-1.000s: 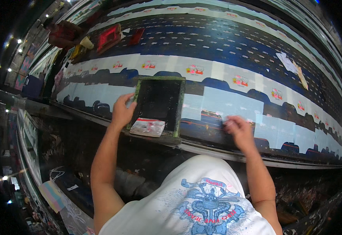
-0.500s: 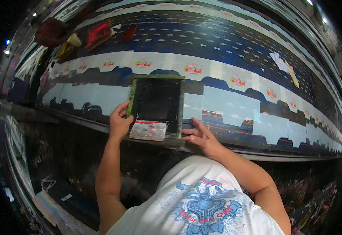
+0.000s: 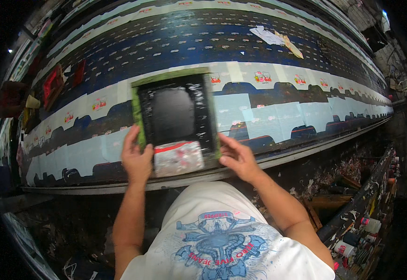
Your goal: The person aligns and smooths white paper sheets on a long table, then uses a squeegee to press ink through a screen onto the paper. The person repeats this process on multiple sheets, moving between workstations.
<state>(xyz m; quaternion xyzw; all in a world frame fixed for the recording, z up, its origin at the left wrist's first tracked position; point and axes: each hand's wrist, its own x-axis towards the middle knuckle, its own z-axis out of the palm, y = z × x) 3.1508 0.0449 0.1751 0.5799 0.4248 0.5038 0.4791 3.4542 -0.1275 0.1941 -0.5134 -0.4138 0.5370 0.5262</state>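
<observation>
Between my hands is a screen printing frame (image 3: 196, 109), tilted up off the table, with green-taped edges and a dark mesh. My left hand (image 3: 137, 156) is closed on its left edge, with the thumb on the near inner corner. My right hand (image 3: 238, 159) grips the right edge low down, fingers and thumb about the rim. Inside the near end of the frame lies a flat silvery-white piece with a red strip (image 3: 179, 158), perhaps a squeegee; its kind is not plain. Part of the printed sheets is hidden behind the frame.
A long dark print table (image 3: 203, 51) carries rows of pale sheets with small colourful prints (image 3: 263, 77). Red frames (image 3: 53, 86) stand at the far left. A crumpled white cloth (image 3: 266, 35) lies farther back. Tubs (image 3: 344, 248) and clutter fill the lower right.
The frame has risen from the table and come closer. My right hand has closed on its right edge. The view has shifted rightward along the table.
</observation>
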